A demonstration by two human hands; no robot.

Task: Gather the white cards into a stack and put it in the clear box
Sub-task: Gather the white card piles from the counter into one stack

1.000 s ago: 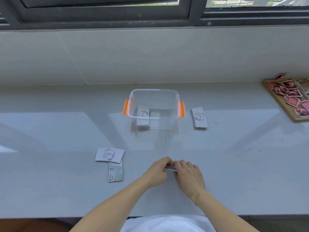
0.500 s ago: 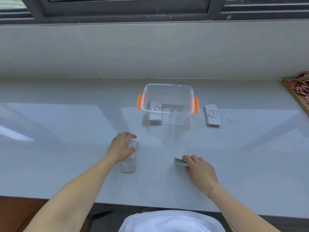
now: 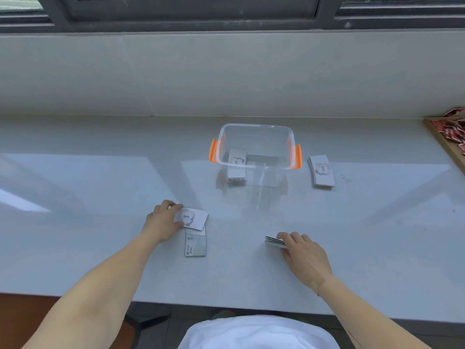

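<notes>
My left hand [image 3: 162, 222] pinches a white card printed "love" [image 3: 192, 218] by its left edge, just above the counter. Under that card lies another white card [image 3: 195, 244], face up and lengthwise. My right hand [image 3: 303, 255] rests on a small stack of white cards [image 3: 274, 241] lying on the counter, fingers curled over it. The clear box [image 3: 255, 152] with orange handles stands farther back, with a stack of white cards [image 3: 237, 166] inside at its left. Another white stack [image 3: 322, 173] lies to the right of the box.
A wooden tray [image 3: 446, 144] with red packets sits at the far right edge. The white counter [image 3: 100, 197] meets a wall under a window at the back. Its front edge runs just under my forearms.
My left hand left the stack, reached left to the loose cards and took hold of the "love" card. My right hand stayed on the stack. The camera view shifted left.
</notes>
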